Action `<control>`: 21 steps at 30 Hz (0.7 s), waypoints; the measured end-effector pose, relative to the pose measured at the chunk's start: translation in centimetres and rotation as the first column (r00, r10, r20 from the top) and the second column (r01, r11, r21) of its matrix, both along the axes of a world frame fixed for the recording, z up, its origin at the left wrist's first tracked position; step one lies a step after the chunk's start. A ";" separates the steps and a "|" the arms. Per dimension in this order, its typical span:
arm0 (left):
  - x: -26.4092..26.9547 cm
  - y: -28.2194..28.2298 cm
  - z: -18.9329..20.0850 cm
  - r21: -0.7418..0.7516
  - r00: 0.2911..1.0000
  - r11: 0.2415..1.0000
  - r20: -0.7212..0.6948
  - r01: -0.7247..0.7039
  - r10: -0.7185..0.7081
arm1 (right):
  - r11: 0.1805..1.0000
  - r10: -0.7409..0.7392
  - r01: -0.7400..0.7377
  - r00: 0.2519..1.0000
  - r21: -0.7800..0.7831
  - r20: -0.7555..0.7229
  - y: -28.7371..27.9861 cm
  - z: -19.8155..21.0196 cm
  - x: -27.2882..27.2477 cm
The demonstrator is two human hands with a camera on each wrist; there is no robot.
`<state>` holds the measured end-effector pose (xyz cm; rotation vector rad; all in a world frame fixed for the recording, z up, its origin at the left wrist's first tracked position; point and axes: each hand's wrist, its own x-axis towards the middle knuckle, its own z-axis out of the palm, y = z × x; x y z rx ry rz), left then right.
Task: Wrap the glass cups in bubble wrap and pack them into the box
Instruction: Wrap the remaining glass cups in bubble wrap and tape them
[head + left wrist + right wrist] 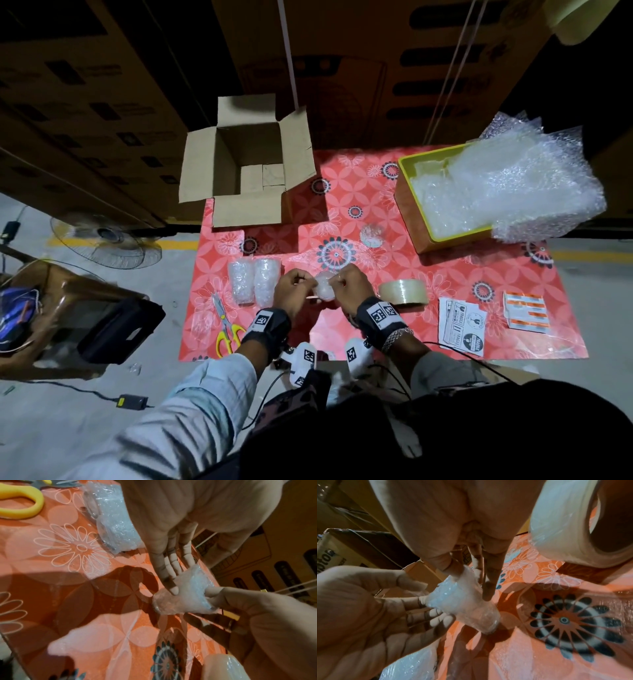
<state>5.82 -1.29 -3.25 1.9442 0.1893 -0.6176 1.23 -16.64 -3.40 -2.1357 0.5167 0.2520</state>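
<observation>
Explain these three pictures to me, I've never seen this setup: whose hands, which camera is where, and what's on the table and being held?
No machine here: a person works with bare hands. The big picture comes from a head camera looking down; the other two come from cameras on each wrist. The left hand and right hand together hold a glass cup partly covered in bubble wrap. On the floral tablecloth lie two wrapped cups, yellow scissors, a tape roll, stickers, an open cardboard box and a yellow tray of bubble wrap sheets.

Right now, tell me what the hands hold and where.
Both hands hold one bubble-wrapped cup between them, fingers pinching the wrap at its wider end.
</observation>
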 end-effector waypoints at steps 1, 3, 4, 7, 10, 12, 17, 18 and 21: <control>0.2 -0.1 0.1 0.017 1.000 1.000 0.008 0.007 -0.007 | 1.000 0.009 -0.009 1.000 0.018 -0.016 -0.1 0.2 0.0; 0.6 -0.5 0.2 0.063 0.999 0.998 0.041 0.028 -0.031 | 0.997 0.057 -0.055 0.998 0.045 -0.032 -0.4 0.7 -0.1; 0.7 -0.8 0.3 0.094 0.997 0.995 0.060 0.044 -0.049 | 0.996 0.076 -0.075 0.997 0.047 -0.024 -0.6 1.0 -0.3; 1.0 -1.4 0.5 0.171 0.994 0.983 0.075 0.067 -0.081 | 1.000 0.008 -0.009 0.999 0.026 0.053 -1.0 1.4 -1.2; 1.1 -1.6 0.3 0.233 0.990 0.968 0.086 0.090 -0.112 | 1.000 -0.019 0.020 0.997 -0.011 0.075 -0.7 1.1 -1.3; 1.2 -1.5 0.3 0.248 0.987 0.964 0.096 0.098 -0.125 | 0.999 0.032 -0.031 0.999 -0.027 0.043 -0.6 0.9 -0.8; 0.8 -0.2 1.1 0.106 0.995 0.991 0.046 0.080 -0.086 | 0.980 0.122 -0.117 0.992 0.158 -0.020 -1.5 1.2 -1.0; 0.6 0.5 1.4 0.053 0.997 0.997 0.032 0.062 -0.064 | 0.977 0.143 -0.139 0.990 0.163 -0.015 -1.5 1.1 -1.4; 0.1 3.0 2.1 -0.042 0.999 0.999 0.045 0.020 -0.018 | 0.983 0.122 -0.131 0.989 0.127 0.078 -0.6 0.0 -2.3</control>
